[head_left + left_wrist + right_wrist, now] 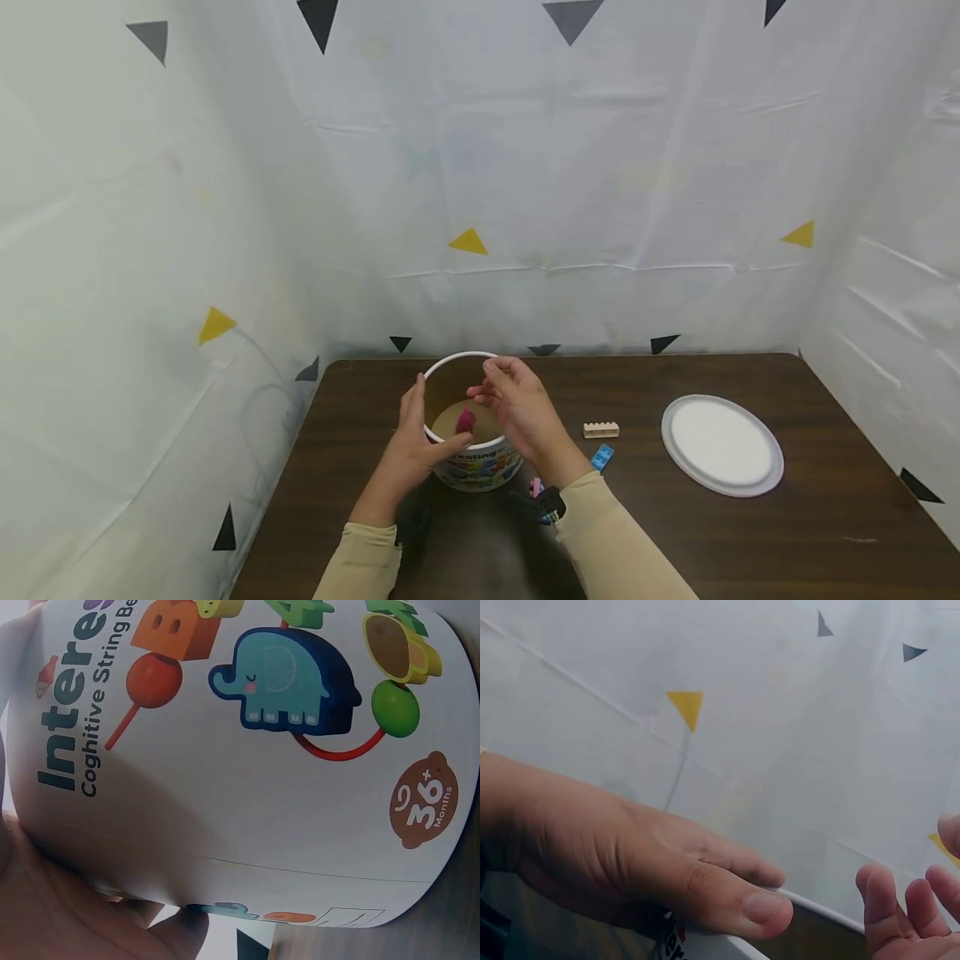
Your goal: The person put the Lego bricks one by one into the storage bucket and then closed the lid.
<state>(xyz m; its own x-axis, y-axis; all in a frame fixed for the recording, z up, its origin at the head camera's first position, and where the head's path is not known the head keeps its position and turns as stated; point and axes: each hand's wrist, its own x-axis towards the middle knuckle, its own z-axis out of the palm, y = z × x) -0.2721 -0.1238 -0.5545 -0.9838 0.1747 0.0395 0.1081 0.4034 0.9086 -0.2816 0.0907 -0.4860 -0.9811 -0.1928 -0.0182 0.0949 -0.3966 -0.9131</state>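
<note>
A round white-rimmed tub with printed pictures stands on the table. My left hand grips its near left side, thumb over the rim. In the left wrist view the tub's printed wall shows an elephant and beads, with the left hand around it. Inside the tub is a small dark pink piece. Over the tub's right side hangs my right hand, fingers loosely bent. The right wrist view shows the right hand's fingertips spread with nothing between them, opposite the left hand.
Right of the tub lie a pale beige block and a blue block. A small pink piece lies beside the right wrist, partly hidden. Farther right is a round white lid. White sheeting surrounds the dark wooden table.
</note>
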